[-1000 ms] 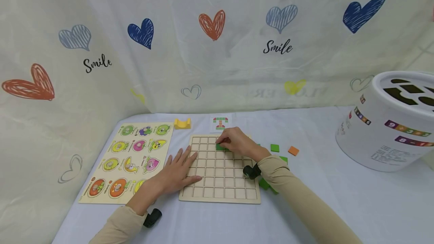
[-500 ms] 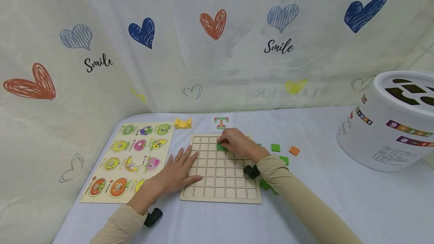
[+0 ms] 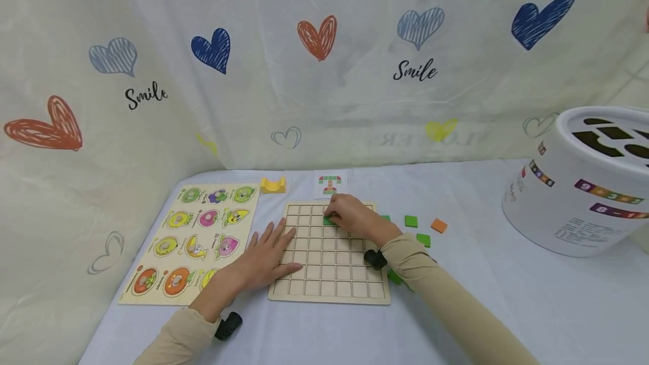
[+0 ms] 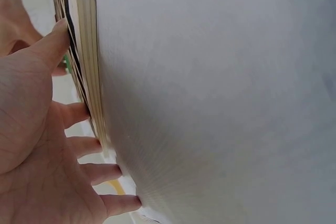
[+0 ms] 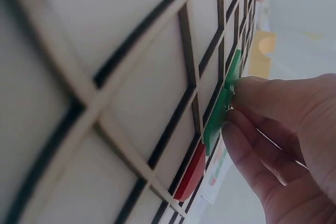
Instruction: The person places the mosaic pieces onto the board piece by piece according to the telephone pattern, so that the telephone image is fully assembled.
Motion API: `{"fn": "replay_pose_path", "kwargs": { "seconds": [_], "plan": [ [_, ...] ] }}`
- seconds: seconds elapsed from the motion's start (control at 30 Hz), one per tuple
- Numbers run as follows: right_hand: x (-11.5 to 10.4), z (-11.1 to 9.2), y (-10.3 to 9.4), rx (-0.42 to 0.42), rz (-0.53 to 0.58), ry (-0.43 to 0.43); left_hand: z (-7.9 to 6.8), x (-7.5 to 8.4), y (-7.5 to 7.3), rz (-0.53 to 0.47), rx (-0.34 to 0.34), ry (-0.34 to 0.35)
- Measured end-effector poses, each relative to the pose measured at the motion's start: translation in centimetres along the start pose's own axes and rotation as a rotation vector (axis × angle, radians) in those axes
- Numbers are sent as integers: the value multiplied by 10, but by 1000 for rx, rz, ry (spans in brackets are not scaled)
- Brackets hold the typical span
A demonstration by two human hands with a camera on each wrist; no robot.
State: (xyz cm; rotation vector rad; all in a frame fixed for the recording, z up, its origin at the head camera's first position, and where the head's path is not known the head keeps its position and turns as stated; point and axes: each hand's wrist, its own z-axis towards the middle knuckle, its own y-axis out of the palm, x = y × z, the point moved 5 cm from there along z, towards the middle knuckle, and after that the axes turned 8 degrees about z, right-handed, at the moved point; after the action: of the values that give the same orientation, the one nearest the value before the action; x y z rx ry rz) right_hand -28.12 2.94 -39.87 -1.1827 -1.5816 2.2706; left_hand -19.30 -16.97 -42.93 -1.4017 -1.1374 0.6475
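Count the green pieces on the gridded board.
2 show in the right wrist view: a far green piece, and a near green piece between it and the red piece. The right hand may hide more.

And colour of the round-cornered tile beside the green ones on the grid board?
The round-cornered tile is red; right wrist view shows it best.

Over on left, pale board (image 3: 192, 227), fruit pictures in rows. Just beside its far corner, yellow block (image 3: 273, 186) with dipped top. White bucket (image 3: 573, 207) far right, dark cutouts in lid. Curtain (image 3: 355, 100) behind: hearts, "Smile" twice.
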Motion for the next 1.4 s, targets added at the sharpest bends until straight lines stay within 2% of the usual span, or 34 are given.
{"fn": "replay_pose_path", "kwargs": {
  "seconds": [0.2,0.4,0.67,0.9,1.1,1.4],
  "plan": [
    [1,-11,-7,25,67,-5,0,0,0,-4,1,-1],
    [6,-35,-27,3,111,-32,0,-1,1,-1,2,1],
    [14,-79,-53,-39,100,54,0,-2,1,13,0,5],
    [26,-110,-69,-17,75,107,0,-2,1,5,6,13],
    [40,-112,-68,4,91,137,0,-4,1,2,0,11],
    [53,-98,-54,-17,82,171,0,-2,0,0,-7,10]
  ]
}}
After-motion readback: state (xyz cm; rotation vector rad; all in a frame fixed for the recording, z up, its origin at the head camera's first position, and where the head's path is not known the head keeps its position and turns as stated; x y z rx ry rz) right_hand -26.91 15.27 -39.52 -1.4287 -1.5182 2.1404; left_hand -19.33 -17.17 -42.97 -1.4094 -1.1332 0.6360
